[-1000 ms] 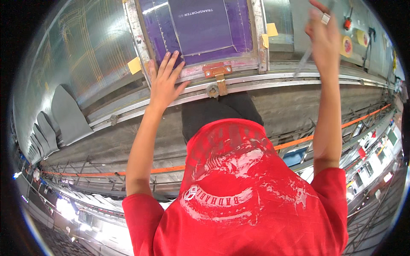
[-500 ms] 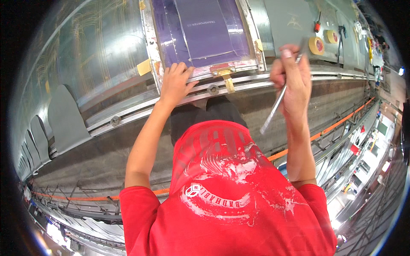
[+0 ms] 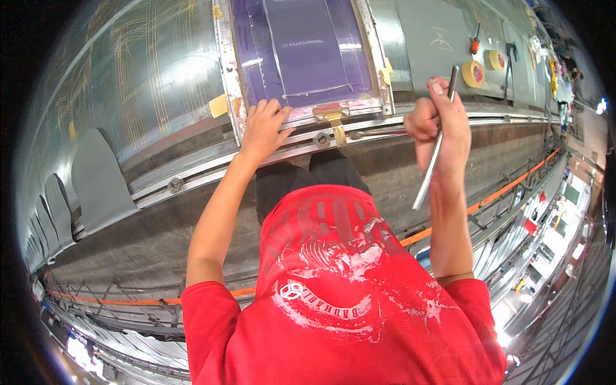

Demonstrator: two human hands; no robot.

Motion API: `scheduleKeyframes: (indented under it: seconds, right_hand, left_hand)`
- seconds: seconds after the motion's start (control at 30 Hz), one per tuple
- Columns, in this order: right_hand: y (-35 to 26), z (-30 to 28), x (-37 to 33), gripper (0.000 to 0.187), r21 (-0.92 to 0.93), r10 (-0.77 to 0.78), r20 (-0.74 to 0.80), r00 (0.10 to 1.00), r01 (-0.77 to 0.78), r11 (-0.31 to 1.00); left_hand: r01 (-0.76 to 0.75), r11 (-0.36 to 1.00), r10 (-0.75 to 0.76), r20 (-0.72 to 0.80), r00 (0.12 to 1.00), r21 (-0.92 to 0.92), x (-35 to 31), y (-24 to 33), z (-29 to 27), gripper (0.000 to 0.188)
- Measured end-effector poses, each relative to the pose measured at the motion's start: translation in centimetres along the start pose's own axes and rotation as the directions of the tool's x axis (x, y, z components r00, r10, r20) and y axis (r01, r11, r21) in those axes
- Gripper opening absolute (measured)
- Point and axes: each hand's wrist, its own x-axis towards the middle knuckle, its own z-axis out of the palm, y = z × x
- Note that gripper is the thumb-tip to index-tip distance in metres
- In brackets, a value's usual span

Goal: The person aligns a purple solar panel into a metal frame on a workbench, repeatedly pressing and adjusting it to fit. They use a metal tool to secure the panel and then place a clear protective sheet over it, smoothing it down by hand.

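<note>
While left hand (image 3: 264, 133) rests half-open on frame (image 3: 228, 61), right hand (image 3: 449, 131) grips metal rod (image 3: 425, 183)

Frame (image 3: 378, 58) and purple panel (image 3: 314, 70) run out of the top edge; the frame's near left corner sits under the left grip (image 3: 264, 128), so pinched or just rested on, can't tell. Thin rod (image 3: 382, 133) disappears behind the right grip (image 3: 446, 128), far end hidden, can't say if held. Red shirt (image 3: 372, 289) is cut by the bottom edge; clutter (image 3: 564, 90) at the worktop's (image 3: 173, 58) far right is too small to ID.
</note>
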Motion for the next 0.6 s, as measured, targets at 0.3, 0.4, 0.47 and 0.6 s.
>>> scheduleKeyframes:
  seconds: [0.3, 0.4, 0.47, 0.6]
  right_hand:
    - [-1.9, -2.2, 8.3, 0.045, -0.922, -0.004, 0.132, 0.991, 0.124, 0.366]
    - [3.1, -5.7, 16.9, 0.068, -0.978, -0.073, 0.2, 0.977, 0.204, 0.052]
    - [6.7, -8.2, 22.8, 0.084, -0.981, -0.091, 0.181, 0.979, 0.173, -0.089]
    - [11.4, -9.9, 31.1, 0.097, -0.958, 0.002, 0.19, 0.982, 0.186, -0.219]
  left_hand:
    - [0.091, 0.993, -0.095, 0.049, 0.994, 0.071, -0.6, -0.7, 1.5, 0.052]
    - [0.141, 0.983, -0.147, 0.047, 0.988, 0.115, 0.0, -0.7, 0.8, 0.061]
    - [0.145, 0.972, -0.135, -0.066, 0.989, 0.184, 2.0, -1.0, -1.1, 0.07]
    - [0.631, 0.708, -0.419, -0.529, 0.738, 0.318, 5.9, -7.6, -1.7, 0.085]
